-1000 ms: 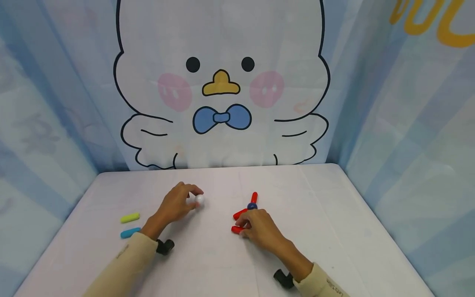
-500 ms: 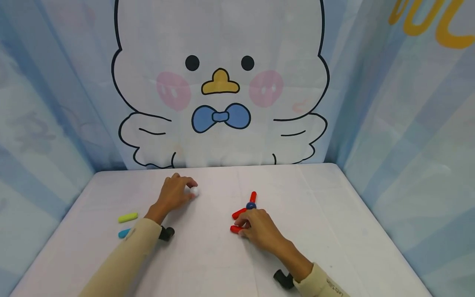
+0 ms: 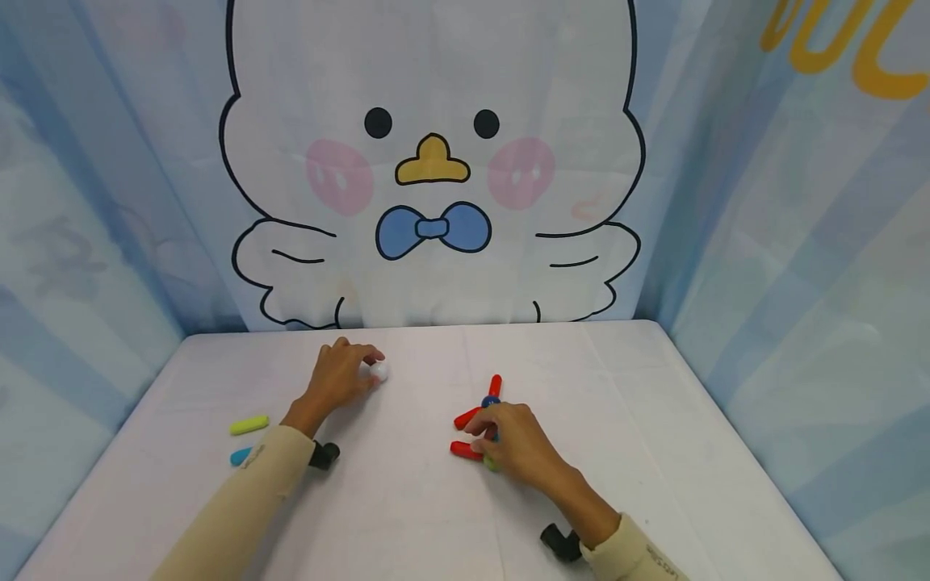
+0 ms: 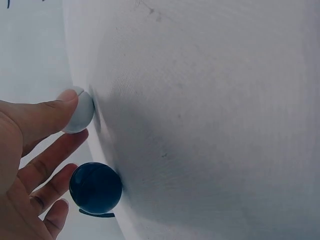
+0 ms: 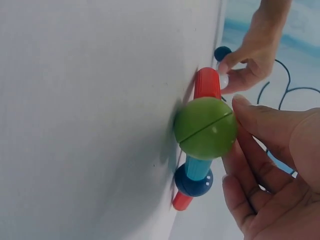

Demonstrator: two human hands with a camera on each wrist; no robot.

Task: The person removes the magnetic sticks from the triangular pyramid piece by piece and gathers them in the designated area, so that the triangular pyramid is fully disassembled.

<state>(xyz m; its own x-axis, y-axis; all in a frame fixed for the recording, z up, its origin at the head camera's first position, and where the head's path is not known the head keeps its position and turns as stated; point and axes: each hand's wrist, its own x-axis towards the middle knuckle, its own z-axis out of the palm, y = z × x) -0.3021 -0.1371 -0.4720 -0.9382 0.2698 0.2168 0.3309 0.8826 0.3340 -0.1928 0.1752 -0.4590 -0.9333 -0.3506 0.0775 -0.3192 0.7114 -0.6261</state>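
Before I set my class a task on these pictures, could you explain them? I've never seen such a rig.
There is no machine: these are a person's own hands. The wide picture comes from a camera worn on the head; the other two come from cameras on the left and right wrists.

On the white table lie a yellow-green stick and a blue stick, the latter partly hidden by the left sleeve. The left hand pinches a white ball; its wrist picture also shows a dark ball nearby.

The right hand is at a small build: a green ball, light blue stick, dark blue ball and red sticks, seemingly joined. Whether it grips the green ball is hard to tell.
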